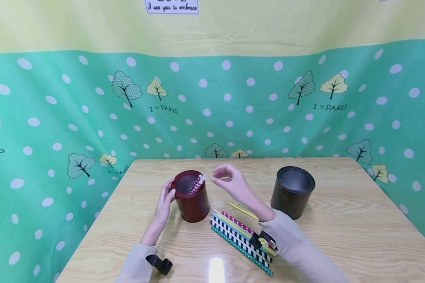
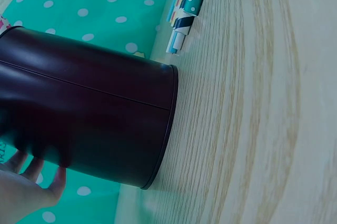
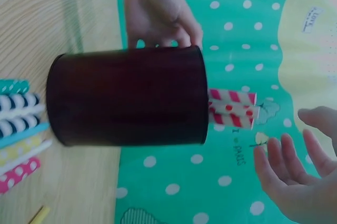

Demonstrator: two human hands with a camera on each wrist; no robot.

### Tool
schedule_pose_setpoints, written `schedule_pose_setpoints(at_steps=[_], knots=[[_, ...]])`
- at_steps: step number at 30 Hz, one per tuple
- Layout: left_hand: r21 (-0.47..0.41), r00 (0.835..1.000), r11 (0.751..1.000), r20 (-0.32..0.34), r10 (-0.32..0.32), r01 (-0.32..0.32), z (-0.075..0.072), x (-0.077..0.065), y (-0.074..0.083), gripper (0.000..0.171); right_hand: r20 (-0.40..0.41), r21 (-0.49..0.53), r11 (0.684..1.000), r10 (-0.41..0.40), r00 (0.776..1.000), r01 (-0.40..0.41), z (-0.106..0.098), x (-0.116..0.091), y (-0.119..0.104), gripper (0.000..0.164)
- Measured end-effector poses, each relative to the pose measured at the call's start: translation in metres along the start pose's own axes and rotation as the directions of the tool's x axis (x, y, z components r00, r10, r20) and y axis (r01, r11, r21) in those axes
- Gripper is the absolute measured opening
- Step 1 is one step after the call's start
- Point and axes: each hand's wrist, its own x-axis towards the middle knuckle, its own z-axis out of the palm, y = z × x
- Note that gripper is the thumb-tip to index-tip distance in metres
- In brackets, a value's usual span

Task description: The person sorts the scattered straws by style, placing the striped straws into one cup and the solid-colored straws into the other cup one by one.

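A dark red can (image 1: 194,204) stands upright on the table, with several pink-and-white striped and dotted paper straws (image 3: 231,109) leaning in it and poking out past the rim. My left hand (image 1: 164,204) rests its fingertips against the can's left side, near the top. To the right of the straws, a little apart from them, my right hand (image 1: 233,184) hovers with loosely bent fingers and nothing between them. On the table below the right forearm lies a bundle of patterned paper straws (image 1: 233,236) in teal, black-and-white, blue, yellow and pink.
A black can (image 1: 293,192) stands upright to the right, beyond the right forearm. One yellow straw (image 1: 243,211) lies apart from the bundle, partly under that arm. A green dotted cloth (image 1: 230,129) hangs behind the wooden table (image 1: 120,220).
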Motion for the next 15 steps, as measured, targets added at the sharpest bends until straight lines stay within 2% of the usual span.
schedule_pose_setpoints(at_steps=[9,15], knots=[[-0.004,1.000,1.000,-0.006,-0.012,0.012,0.000,0.001,0.000,0.037,0.162,-0.159,0.987,0.029,0.986,-0.003,-0.015,-0.009,0.018,0.022],[0.004,0.999,1.000,-0.019,-0.030,0.030,0.006,-0.003,0.017,0.035,0.273,-0.238,0.971,0.081,0.959,-0.014,-0.023,-0.014,0.030,0.021]])
